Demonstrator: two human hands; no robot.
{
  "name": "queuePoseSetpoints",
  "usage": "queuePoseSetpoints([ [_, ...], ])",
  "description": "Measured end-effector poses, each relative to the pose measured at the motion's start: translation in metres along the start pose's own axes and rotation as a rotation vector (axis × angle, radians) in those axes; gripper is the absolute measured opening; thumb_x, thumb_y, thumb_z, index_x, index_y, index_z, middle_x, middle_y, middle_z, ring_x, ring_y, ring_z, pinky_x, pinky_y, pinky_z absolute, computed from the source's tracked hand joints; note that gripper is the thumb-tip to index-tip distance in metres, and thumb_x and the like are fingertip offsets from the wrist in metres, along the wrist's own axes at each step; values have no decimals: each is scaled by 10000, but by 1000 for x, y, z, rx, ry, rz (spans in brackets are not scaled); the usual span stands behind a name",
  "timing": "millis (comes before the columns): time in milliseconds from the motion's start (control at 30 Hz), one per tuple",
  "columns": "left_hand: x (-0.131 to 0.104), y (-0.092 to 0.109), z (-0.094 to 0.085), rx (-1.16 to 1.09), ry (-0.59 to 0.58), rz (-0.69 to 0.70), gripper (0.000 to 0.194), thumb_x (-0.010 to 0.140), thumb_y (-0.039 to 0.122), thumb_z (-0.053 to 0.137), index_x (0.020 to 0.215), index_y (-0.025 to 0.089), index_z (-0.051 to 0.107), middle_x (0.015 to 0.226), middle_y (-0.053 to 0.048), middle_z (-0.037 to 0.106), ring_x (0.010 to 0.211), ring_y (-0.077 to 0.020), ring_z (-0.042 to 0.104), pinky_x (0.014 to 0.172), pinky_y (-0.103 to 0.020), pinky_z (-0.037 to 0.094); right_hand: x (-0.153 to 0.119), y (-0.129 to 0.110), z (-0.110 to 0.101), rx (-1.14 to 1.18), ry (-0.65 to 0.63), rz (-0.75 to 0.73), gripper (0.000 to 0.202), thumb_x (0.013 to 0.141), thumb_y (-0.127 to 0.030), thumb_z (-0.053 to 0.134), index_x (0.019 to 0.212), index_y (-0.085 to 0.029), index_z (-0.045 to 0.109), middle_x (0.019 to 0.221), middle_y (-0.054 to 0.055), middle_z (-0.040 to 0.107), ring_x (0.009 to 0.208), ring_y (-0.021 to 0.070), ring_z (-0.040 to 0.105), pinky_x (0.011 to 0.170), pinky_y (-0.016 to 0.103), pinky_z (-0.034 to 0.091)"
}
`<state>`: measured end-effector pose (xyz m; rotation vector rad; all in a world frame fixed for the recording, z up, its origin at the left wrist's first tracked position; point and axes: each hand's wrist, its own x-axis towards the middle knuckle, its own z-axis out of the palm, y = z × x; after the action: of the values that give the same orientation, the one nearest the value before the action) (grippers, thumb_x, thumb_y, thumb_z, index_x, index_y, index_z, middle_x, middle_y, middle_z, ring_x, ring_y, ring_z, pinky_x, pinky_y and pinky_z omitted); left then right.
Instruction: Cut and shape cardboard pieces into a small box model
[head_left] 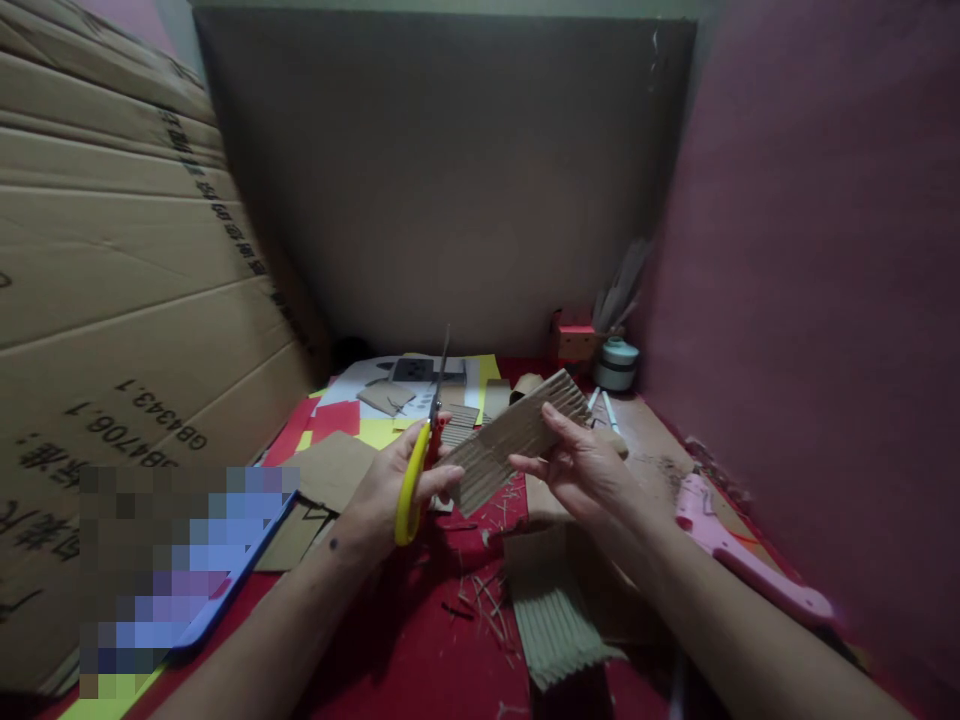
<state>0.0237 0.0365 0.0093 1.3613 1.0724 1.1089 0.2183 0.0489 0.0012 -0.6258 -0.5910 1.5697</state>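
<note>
A strip of corrugated cardboard point(504, 448) is held tilted between my two hands, its ridges showing at both ends. My right hand point(592, 475) pinches its upper right part between thumb and fingers. At its lower left end, the thumb of my left hand point(390, 485) presses on the strip. Yellow-handled scissors point(411, 490) hang on my left hand too, their blades pointing up and away from the strip. Some fingers of my left hand are hidden behind the cardboard and scissors.
Cardboard scraps point(551, 600) and thin shreds lie on the red cloth point(390, 645). A pink glue gun point(750, 565) is at the right, a lidded pale-green jar point(617, 365) behind. Left are a blue tray point(240, 565), partly pixelated, and a large carton point(135, 250). Coloured paper point(337, 418) lies farther back.
</note>
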Motion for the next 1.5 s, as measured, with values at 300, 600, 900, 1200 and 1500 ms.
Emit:
queuePoseSetpoints([
  [300,-4,2,-4,-66,36,57,605,668,217,693,1219,207,443,821,23,534,606,-99,528,551,-235,435,4,-2,-5,80,42,32,109,722,-228,710,804,-228,639,804,-11,704,916,211,605,701,422,553],
  [600,-7,6,-2,-114,72,68,583,650,195,696,1187,203,470,803,39,516,592,-81,491,530,-211,399,1,-1,-3,128,65,46,189,680,-214,748,824,-245,629,845,-21,698,978,238,589,729,497,551],
  [900,4,-8,-13,-105,-24,102,626,672,227,721,1215,193,413,786,43,515,551,-77,503,496,-213,407,1,0,-6,150,15,64,173,705,-259,735,840,-241,628,858,-8,705,1022,245,572,780,527,530],
  [1200,17,-30,-22,-55,1,169,658,683,257,732,1253,265,403,775,50,531,507,-85,527,435,-203,404,-2,-3,0,190,-17,54,132,714,-234,736,810,-215,647,798,11,707,843,210,602,712,523,546],
  [1500,19,-36,-25,-124,39,146,634,647,232,753,1214,250,471,767,47,535,503,-77,530,459,-203,442,5,-6,-6,121,0,14,190,663,-264,767,801,-220,645,787,6,691,809,208,599,667,463,567],
])
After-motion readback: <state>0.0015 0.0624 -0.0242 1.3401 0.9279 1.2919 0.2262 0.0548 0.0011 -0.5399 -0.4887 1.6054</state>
